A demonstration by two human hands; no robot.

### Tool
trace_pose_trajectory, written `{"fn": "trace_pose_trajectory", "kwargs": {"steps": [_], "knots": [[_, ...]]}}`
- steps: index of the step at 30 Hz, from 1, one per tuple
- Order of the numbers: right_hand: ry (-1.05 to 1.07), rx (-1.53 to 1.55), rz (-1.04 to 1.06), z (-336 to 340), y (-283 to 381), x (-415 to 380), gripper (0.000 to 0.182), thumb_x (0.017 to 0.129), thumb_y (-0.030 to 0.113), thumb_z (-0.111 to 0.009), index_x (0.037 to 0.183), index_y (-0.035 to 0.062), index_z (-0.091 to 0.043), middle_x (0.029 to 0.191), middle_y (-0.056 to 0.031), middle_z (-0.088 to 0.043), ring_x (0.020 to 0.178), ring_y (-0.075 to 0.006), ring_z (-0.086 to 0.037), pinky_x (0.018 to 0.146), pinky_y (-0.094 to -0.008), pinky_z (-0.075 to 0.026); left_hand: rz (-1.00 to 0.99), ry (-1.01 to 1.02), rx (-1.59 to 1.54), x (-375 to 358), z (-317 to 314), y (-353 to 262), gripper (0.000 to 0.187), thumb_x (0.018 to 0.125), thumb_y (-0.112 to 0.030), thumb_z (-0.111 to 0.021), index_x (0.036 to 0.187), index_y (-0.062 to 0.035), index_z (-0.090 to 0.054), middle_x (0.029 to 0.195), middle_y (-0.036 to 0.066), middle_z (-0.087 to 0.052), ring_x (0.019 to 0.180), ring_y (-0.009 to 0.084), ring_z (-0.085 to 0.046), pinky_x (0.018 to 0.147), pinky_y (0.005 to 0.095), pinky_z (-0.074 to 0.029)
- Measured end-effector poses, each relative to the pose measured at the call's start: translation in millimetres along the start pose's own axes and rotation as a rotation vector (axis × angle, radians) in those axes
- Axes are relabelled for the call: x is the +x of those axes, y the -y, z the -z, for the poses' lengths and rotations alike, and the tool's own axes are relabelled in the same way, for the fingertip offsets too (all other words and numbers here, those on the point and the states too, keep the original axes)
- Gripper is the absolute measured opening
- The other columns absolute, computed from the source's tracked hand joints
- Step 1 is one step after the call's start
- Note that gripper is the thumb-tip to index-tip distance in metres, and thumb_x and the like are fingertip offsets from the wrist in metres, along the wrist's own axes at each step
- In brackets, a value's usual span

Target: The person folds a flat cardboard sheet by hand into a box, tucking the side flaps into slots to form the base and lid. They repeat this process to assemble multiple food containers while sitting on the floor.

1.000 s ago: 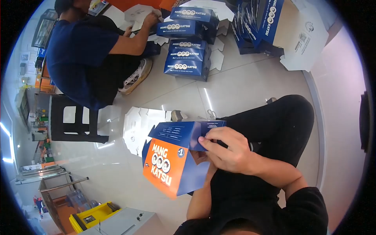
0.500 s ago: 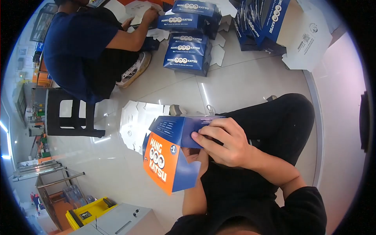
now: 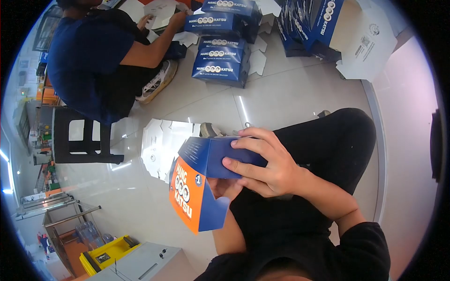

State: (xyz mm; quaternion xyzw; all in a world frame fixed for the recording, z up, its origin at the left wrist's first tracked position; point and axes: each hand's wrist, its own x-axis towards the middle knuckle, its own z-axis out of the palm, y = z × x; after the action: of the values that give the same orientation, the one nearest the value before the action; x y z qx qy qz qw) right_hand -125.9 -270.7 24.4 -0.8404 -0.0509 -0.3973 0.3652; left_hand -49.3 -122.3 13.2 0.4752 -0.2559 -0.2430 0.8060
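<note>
A blue and orange folded carton [image 3: 187, 187] is tilted in front of my body. My right hand [image 3: 267, 161] grips its blue side, with the fingers spread along the panel. My left hand [image 3: 226, 188] reaches into the carton's near opening and holds it around a cut edge; most of its fingers are hidden by the cardboard. The two hands almost touch at the fingertips. Beyond the carton, a flat white cardboard sheet [image 3: 164, 143] lies on the floor.
Stacked blue boxes [image 3: 218, 70] stand ahead, with more blue cardboard [image 3: 304, 28] at the upper right. A person [image 3: 89, 61] crouches at the upper left, hands on white cardboard. Left are a black stool [image 3: 84, 136] and a yellow bin [image 3: 110, 253]. My bent leg [image 3: 333, 140] is right.
The carton has shifted slightly left and turned a little. My right hand's fingers have spread further over its blue panel. The crouching person's hand has moved slightly on the white cardboard.
</note>
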Motion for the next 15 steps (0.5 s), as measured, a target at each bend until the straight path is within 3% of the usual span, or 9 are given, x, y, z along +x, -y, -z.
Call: {"fn": "trace_pose_trajectory", "kwargs": {"steps": [1, 2, 4, 10, 15], "knots": [[0.025, 0.057, -0.009, 2, 0, 0, 0.048, 0.072, 0.017, -0.077, 0.118, 0.0119, -0.068, 0.125, -0.0101, -0.057, 0.113, -0.0345, -0.055, 0.090, -0.0478, -0.047, 0.020, 0.058, -0.241, 2, 4, -3, 0.069, 0.086, -0.019, -0.073, 0.141, 0.0045, -0.039, 0.137, 0.019, -0.051, 0.128, 0.0308, -0.051, 0.106, 0.0425, -0.043], [0.051, 0.116, -0.020, 3, 1, 0, 0.047, 0.074, 0.018, -0.077, 0.119, 0.0114, -0.067, 0.128, -0.0121, -0.055, 0.116, -0.0371, -0.054, 0.092, -0.0489, -0.048, 0.024, 0.053, -0.239, 1, 8, -5, 0.069, 0.086, -0.019, -0.073, 0.141, 0.0045, -0.039, 0.137, 0.019, -0.051, 0.128, 0.0308, -0.051, 0.106, 0.0425, -0.043], [0.043, 0.131, -0.014, 2, 2, -2, 0.047, 0.073, 0.017, -0.078, 0.119, 0.0097, -0.067, 0.128, -0.0131, -0.056, 0.117, -0.0379, -0.054, 0.093, -0.0484, -0.048, 0.001, -0.006, 0.029, -3, 14, -5, 0.076, 0.085, -0.026, -0.077, 0.142, 0.0048, -0.037, 0.136, 0.020, -0.052, 0.127, 0.0299, -0.051, 0.105, 0.0430, -0.044], [-0.009, 0.148, 0.041, -3, 7, -9, 0.049, 0.069, 0.013, -0.082, 0.115, 0.0043, -0.067, 0.124, -0.0153, -0.058, 0.116, -0.0389, -0.057, 0.094, -0.0467, -0.051, 0.041, -0.028, 0.196, -7, 17, -4, 0.083, 0.080, -0.034, -0.082, 0.139, 0.0066, -0.041, 0.136, 0.019, -0.051, 0.124, 0.0282, -0.054, 0.102, 0.0413, -0.047], [-0.062, 0.083, 0.003, -6, 6, -10, 0.045, 0.070, 0.010, -0.080, 0.112, 0.0034, -0.067, 0.120, -0.0151, -0.060, 0.114, -0.0401, -0.059, 0.093, -0.0465, -0.052, 0.057, -0.099, 0.069, -14, 2, -2, 0.068, 0.089, -0.029, -0.073, 0.137, 0.0073, -0.042, 0.133, 0.018, -0.055, 0.121, 0.0276, -0.055, 0.103, 0.0396, -0.045]]}}
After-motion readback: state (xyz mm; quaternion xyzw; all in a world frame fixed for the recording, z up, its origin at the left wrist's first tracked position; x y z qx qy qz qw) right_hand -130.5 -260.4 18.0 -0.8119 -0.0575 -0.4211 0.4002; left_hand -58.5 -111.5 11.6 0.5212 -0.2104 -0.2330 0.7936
